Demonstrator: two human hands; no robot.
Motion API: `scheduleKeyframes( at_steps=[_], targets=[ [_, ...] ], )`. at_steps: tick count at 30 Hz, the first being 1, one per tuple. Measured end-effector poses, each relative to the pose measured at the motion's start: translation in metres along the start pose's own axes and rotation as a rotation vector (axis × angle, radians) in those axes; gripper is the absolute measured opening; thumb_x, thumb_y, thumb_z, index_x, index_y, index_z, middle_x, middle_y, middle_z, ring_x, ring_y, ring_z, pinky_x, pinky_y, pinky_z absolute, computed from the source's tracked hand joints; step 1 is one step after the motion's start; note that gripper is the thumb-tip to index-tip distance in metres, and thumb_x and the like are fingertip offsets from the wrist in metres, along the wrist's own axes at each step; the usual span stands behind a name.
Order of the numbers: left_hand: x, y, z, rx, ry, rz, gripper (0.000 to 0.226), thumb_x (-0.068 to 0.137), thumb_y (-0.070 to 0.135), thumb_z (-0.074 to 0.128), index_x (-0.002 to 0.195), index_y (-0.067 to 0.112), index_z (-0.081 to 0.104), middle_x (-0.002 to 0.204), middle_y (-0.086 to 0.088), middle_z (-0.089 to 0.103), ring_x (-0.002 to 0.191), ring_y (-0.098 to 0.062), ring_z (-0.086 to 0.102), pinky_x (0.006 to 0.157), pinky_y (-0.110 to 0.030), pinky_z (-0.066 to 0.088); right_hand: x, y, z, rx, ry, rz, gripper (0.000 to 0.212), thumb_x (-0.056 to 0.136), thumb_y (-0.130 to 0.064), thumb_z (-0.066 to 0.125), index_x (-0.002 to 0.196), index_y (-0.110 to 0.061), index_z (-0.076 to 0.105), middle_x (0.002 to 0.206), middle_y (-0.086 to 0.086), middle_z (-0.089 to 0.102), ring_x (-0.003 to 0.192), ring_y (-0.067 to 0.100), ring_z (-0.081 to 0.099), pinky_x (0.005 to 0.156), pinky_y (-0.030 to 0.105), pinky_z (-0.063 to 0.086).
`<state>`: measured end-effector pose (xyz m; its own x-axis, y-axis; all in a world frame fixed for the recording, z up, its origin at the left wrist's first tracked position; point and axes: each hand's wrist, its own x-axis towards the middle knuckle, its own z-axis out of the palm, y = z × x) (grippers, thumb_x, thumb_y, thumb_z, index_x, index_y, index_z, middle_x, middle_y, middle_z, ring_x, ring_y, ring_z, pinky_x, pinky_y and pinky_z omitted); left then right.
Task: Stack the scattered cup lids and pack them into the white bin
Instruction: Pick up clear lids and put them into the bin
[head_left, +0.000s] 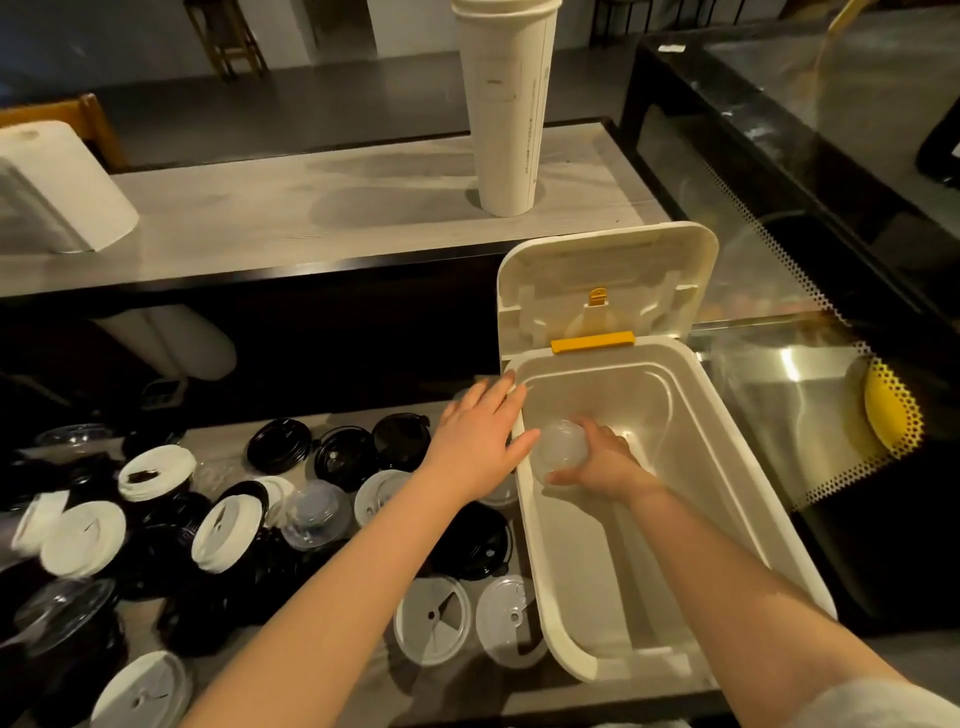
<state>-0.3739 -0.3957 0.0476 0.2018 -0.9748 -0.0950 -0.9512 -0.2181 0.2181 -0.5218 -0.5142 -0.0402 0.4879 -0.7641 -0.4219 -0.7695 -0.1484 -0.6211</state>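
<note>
Lids (226, 530) in black, white and clear plastic lie scattered left of the white bin (727, 467), the farthest ones blurred or cut off by the frame edge, and some hidden under our left forearm. Our left hand (483, 436) rests with straight fingers on the bin's left rim. Inside the bin, towards its hinged end, our right hand (602, 462) grips clear domed lids (563, 449); we cannot count them, and the palm hides their right side.
</note>
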Motion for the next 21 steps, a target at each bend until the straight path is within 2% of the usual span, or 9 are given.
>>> scheduleKeyframes(
  at_steps=[2,4,8,11,15,18,21],
  targets=[
    [-0.001,-0.002,-0.002,0.013,-0.006,0.008,0.063,0.097,0.052,0.029,0.150,0.025,0.010,0.159,0.005,0.005,0.146,-0.021,0.006,0.115,-0.044,0.014,-0.005,-0.002,-0.006,-0.024,0.014,0.013,0.109,0.060,-0.047,0.083,0.147,-0.026,0.022,0.145,0.005,0.035,0.138,0.026,0.027,0.109,0.038,0.032],
    [-0.003,-0.006,-0.006,0.005,-0.006,0.009,0.065,0.096,0.054,0.029,0.151,0.025,0.009,0.159,0.003,0.005,0.146,-0.020,0.004,0.116,-0.045,0.013,-0.011,-0.006,-0.012,-0.038,0.035,0.016,0.106,0.064,-0.046,0.082,0.149,-0.022,0.021,0.147,0.007,0.032,0.138,0.027,0.026,0.111,0.038,0.029],
    [-0.016,-0.023,-0.017,0.004,0.002,0.002,0.063,0.096,0.053,0.030,0.150,0.021,0.017,0.158,0.001,0.012,0.146,-0.020,0.004,0.116,-0.044,0.013,-0.031,-0.024,-0.023,-0.131,0.153,-0.033,0.073,0.081,-0.041,0.069,0.143,-0.019,0.037,0.144,0.008,0.038,0.135,0.027,0.032,0.108,0.035,0.030],
    [-0.035,-0.045,-0.023,0.012,0.015,-0.015,0.059,0.097,0.048,0.036,0.147,0.018,0.026,0.157,-0.001,0.017,0.146,-0.020,0.006,0.115,-0.044,0.016,-0.054,-0.048,-0.022,-0.101,0.323,-0.184,0.050,0.086,-0.028,0.065,0.131,-0.013,0.051,0.134,0.010,0.049,0.129,0.027,0.040,0.103,0.030,0.031],
    [-0.068,-0.078,-0.019,-0.011,0.027,-0.048,0.052,0.095,0.041,0.045,0.141,0.016,0.039,0.152,-0.002,0.029,0.143,-0.021,0.016,0.112,-0.043,0.023,-0.092,-0.088,-0.003,-0.110,0.566,-0.444,0.032,0.084,-0.020,0.065,0.113,-0.007,0.063,0.111,0.011,0.061,0.107,0.029,0.054,0.085,0.024,0.034],
    [-0.095,-0.095,-0.011,-0.093,0.077,-0.042,0.043,0.093,0.033,0.051,0.130,0.013,0.050,0.135,-0.003,0.046,0.129,-0.022,0.033,0.104,-0.037,0.033,-0.119,-0.114,0.020,-0.094,0.595,-0.592,0.022,0.084,-0.014,0.066,0.105,-0.006,0.065,0.103,0.008,0.063,0.099,0.024,0.058,0.083,0.019,0.036],
    [-0.120,-0.100,0.005,-0.125,0.074,0.010,0.030,0.090,0.029,0.054,0.113,0.011,0.056,0.112,-0.003,0.051,0.108,-0.022,0.044,0.088,-0.033,0.041,-0.139,-0.120,0.055,-0.054,0.546,-0.653,0.021,0.084,-0.013,0.064,0.104,-0.006,0.064,0.100,0.006,0.064,0.094,0.019,0.059,0.082,0.013,0.035]
  ],
)
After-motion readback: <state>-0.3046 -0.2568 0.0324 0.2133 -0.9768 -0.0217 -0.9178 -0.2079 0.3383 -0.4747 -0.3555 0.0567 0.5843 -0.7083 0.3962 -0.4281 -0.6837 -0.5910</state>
